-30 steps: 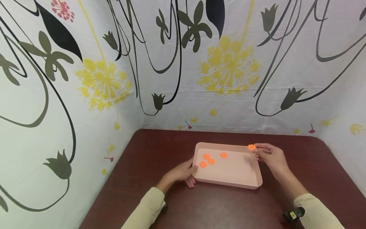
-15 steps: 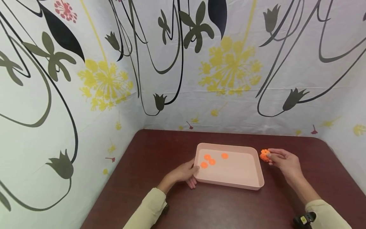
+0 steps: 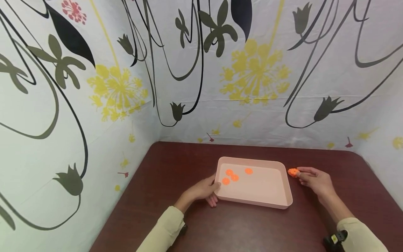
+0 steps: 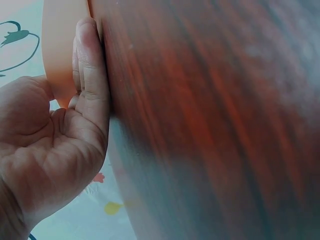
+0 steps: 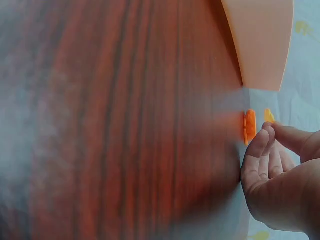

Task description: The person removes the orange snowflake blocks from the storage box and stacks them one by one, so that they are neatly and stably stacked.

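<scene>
A shallow pink tray (image 3: 264, 185) lies on the table, with several flat orange discs (image 3: 248, 171) toward its left side. My left hand (image 3: 201, 189) grips the tray's left end, thumb over the rim; in the left wrist view its fingers (image 4: 92, 85) lie along the outer wall. Right of the tray, my right hand (image 3: 316, 180) pinches a small orange notched disc (image 5: 268, 115) between thumb and fingertips. Just below it, more orange notched pieces (image 5: 250, 126) stand on the table in the right wrist view; how many is unclear.
The dark red-brown table (image 3: 252, 227) has rounded far corners. A white cloth (image 3: 201, 87) printed with flowers and stems hangs behind it and along both sides. Black wrist straps (image 3: 335, 241) show by the pale sleeves.
My right hand has moved from over the tray's far right corner to the table at its right, then slightly lower, holding an orange disc. The left hand stays on the tray.
</scene>
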`<state>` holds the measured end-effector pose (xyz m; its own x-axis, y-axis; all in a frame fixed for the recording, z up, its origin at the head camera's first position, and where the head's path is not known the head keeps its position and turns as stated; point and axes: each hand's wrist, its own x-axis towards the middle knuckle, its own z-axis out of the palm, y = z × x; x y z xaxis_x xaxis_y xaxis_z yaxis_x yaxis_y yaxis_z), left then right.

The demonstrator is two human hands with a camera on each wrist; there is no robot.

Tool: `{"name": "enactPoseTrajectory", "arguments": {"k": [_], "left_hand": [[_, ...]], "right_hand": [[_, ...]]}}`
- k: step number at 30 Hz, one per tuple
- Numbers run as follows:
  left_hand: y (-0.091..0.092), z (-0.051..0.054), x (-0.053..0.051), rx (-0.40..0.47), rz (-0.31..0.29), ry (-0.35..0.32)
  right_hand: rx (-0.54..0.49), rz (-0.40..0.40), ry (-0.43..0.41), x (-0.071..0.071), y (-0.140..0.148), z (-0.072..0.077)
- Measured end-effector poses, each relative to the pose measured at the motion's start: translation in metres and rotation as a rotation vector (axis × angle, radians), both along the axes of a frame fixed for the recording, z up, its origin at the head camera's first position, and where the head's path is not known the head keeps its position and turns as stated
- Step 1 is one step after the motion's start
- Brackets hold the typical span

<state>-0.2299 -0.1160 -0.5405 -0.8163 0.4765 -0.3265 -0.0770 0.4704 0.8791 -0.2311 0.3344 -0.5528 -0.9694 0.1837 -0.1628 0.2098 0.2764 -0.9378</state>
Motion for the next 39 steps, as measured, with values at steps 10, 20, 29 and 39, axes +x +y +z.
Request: {"name": "enactPoseTrajectory", "arguments": {"k": [10, 20, 29, 39], "left_hand": [[-0.0003, -0.0028, -0.0014, 0.023, -0.01, -0.002], [-0.0004, -0.0033, -0.0004, 0.034, 0.001, -0.016], [-0.0031, -0.0048, -0.0022, 0.015, -0.002, -0.026], [-0.0012, -0.0063, -0.0048, 0.017, -0.002, -0.028]], "right_hand": [[0.093, 0.004, -0.073, -0.0066, 0.0008, 0.0017], [0.08, 0.035, -0.11, -0.0078, 0.0012, 0.0046], [0.095, 0.027, -0.12, -0.0087, 0.0006, 0.0013], [0.119, 0.014, -0.106, -0.0084, 0.0001, 0.0009]]}}
